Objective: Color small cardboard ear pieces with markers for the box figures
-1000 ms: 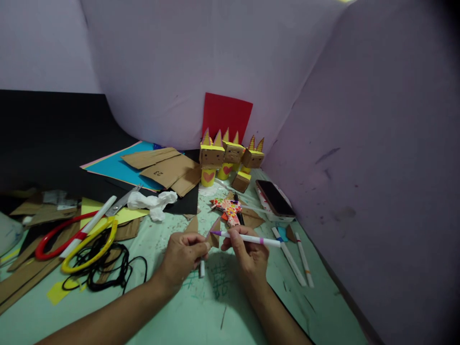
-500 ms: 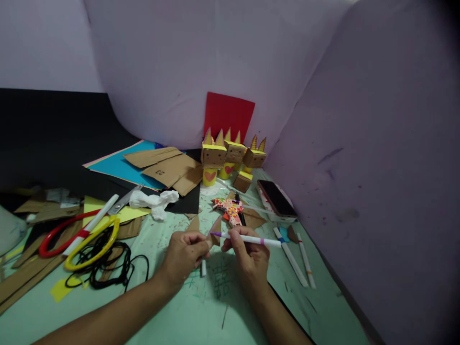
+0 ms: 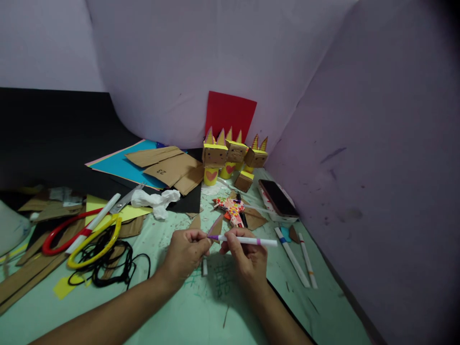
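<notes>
My left hand (image 3: 187, 254) pinches the lower end of a pointed cardboard piece (image 3: 216, 227), which has a purple line along its edge. In my right hand (image 3: 247, 256) is a purple marker (image 3: 247, 240), held like a pen, its tip at the left edge of that piece near my left fingertips. Another pointed cardboard piece (image 3: 195, 222) shows just behind my left hand. Below the fingers a white marker cap (image 3: 204, 267) lies on the green tabletop. Beyond my hands is a glue gun (image 3: 233, 209) wrapped in floral paper.
Cardboard figures with yellow horns (image 3: 215, 154) stand at the back before a red sheet (image 3: 230, 114). On the left are scissors (image 3: 77, 232), tangled black cord (image 3: 108, 268) and cardboard sheets (image 3: 174, 167). At right, a phone (image 3: 278, 197) and markers (image 3: 293, 258) lie.
The marker tip has moved slightly down and left along the cardboard piece, toward my left fingertips. My right hand has shifted a little left with it. The view has shifted slightly.
</notes>
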Available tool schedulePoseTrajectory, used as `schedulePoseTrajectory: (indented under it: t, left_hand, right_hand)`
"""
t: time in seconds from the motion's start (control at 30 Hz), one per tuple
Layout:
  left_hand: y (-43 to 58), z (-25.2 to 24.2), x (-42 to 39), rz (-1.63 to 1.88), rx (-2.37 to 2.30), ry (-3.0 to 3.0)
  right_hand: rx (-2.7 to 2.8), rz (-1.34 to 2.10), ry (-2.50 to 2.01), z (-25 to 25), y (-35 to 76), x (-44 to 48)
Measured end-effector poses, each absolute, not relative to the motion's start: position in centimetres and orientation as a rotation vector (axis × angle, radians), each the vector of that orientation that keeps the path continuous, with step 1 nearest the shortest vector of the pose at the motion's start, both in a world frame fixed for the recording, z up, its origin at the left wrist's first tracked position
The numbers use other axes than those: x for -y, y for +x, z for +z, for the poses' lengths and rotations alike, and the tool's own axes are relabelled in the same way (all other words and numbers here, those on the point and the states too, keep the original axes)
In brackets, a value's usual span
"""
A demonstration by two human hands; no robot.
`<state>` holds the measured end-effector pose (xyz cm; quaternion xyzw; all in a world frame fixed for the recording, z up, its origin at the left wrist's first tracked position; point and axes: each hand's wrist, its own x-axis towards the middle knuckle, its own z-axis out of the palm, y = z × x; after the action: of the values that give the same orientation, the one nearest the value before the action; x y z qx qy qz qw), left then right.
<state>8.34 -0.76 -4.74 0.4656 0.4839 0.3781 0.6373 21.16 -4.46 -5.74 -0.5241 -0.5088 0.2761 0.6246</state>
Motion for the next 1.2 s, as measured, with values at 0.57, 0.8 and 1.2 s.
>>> schedulePoseTrajectory:
  t: [0.57,0.8,1.2]
  left_hand:
    - [8.58,-5.11,0.68,0.831,-1.141,1.08]
    - [8.56,-4.83,0.76,0.826,-1.125,1.078]
    - [8.59,-4.75,0.73,0.845,-1.113,1.062]
  right_hand:
    - [1.233,0.659,-1.257,-5.37,21.37,4.21]
    - [1.211,0.672,-1.228,-5.4,21.32,4.15]
    - [1.191,0.73,-1.201,-5.45,21.44,3.96]
